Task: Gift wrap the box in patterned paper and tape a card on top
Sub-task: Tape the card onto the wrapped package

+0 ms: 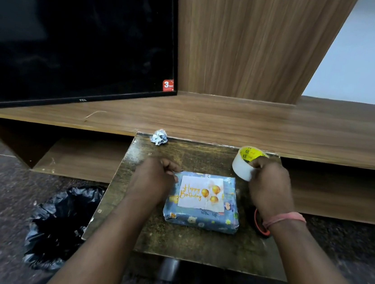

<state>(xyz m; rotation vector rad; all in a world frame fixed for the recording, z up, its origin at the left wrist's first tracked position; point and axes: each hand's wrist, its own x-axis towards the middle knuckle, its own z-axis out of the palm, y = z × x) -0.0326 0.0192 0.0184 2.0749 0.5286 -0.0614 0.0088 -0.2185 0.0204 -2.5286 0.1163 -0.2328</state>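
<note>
Your right hand grips a white roll of tape with a yellow core, raised just beyond the box's far right corner. Your left hand has its fingers curled at the far left corner of the blue patterned wrapped box; whether it pinches tape, you cannot tell. The box lies mid-counter, a white "Happy Birthday" card on top.

Wrapped box in blue animal-print paper, flat at mid-table. White "Happy Birthday" card flat on top. Tape roll raised over far right corner.
</note>
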